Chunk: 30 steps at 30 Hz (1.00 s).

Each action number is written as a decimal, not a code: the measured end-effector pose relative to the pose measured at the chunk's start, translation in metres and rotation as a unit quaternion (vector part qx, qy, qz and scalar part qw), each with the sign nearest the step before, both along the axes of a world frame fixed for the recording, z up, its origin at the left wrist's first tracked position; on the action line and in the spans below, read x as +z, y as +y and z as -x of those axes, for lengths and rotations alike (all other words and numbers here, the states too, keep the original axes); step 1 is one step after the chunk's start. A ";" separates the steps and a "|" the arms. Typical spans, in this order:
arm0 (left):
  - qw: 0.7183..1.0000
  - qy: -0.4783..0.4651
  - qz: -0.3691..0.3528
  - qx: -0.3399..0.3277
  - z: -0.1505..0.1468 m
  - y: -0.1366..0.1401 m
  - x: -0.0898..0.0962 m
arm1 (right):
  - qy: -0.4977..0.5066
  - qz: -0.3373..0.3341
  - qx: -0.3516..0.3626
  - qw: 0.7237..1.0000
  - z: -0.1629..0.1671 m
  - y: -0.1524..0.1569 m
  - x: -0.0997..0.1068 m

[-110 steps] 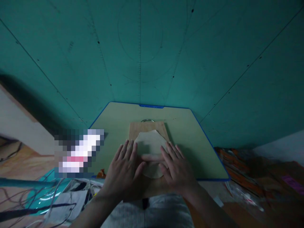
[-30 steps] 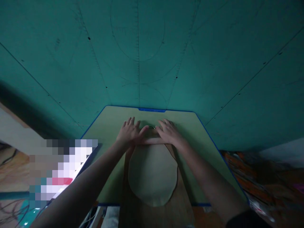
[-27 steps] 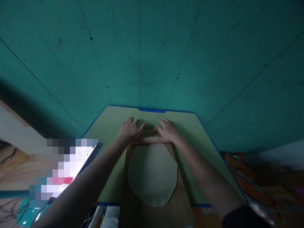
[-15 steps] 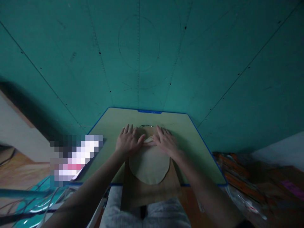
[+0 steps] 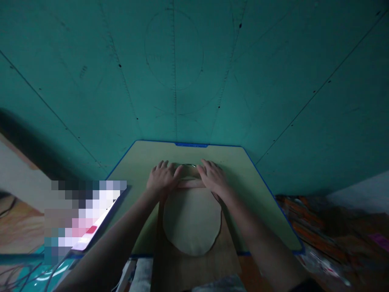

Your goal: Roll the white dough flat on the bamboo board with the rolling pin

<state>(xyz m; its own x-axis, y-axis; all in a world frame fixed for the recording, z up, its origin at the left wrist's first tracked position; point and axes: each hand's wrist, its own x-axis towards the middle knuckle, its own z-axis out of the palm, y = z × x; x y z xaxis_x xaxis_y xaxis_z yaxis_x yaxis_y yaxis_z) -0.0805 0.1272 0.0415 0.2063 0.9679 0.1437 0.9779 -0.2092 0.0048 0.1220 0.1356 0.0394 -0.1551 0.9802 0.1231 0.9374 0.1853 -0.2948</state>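
A wooden cutting board with a metal ring at its far end holds a flat, round sheet of dough. Across the far part of the dough lies a rolling pin, only its middle showing. My left hand rests on the pin's left end, palm down, fingers stretched forward. On the right end lies my right hand, also palm down with extended fingers. Both thumbs point inward towards the pin's middle. The palms hide the pin's ends, and some dough curves up beyond the pin.
Under the board is a pale, blue-edged tabletop against a green wall with drawn lines. A partly blurred-out bright flat object sits at the left edge. Orange and brown items lie on the right; cables hang lower left.
The hands and rolling pin have shifted slightly relative to the dough, which shows wider and nearer to me. The camera view has also moved a little. Both hands stay on the pin.
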 end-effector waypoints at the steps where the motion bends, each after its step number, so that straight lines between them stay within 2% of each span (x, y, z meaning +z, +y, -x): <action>1: 1.000 0.002 0.006 -0.004 0.001 0.008 0.000 | 0.001 0.001 -0.005 1.000 0.001 0.008 0.000; 5: 0.999 0.011 0.032 -0.042 0.005 0.033 -0.002 | -0.023 0.009 -0.011 1.000 0.003 0.032 0.004; 8: 0.997 0.011 0.048 -0.064 0.004 0.049 0.000 | -0.061 -0.030 -0.008 0.998 0.005 0.042 0.009; 13: 1.000 -0.011 0.024 0.011 -0.004 0.075 0.006 | -0.084 -0.077 -0.025 0.993 0.009 0.059 0.020; 16: 0.999 -0.018 0.006 0.029 -0.006 0.079 0.009 | -0.085 -0.093 -0.019 0.992 0.010 0.057 0.024; 19: 1.000 -0.023 -0.016 0.011 -0.005 0.068 0.008 | -0.085 -0.097 0.001 0.992 0.008 0.037 0.019; 24: 0.999 -0.034 -0.035 -0.023 -0.005 0.046 0.006 | -0.092 -0.032 0.041 0.994 0.004 0.004 0.005; 26: 0.998 -0.038 -0.039 -0.032 -0.006 0.043 0.009 | -0.092 -0.008 0.043 0.995 0.004 0.007 0.005; 30: 0.997 -0.031 -0.036 -0.059 -0.006 0.039 0.015 | -0.075 0.071 0.019 0.994 0.007 0.034 0.009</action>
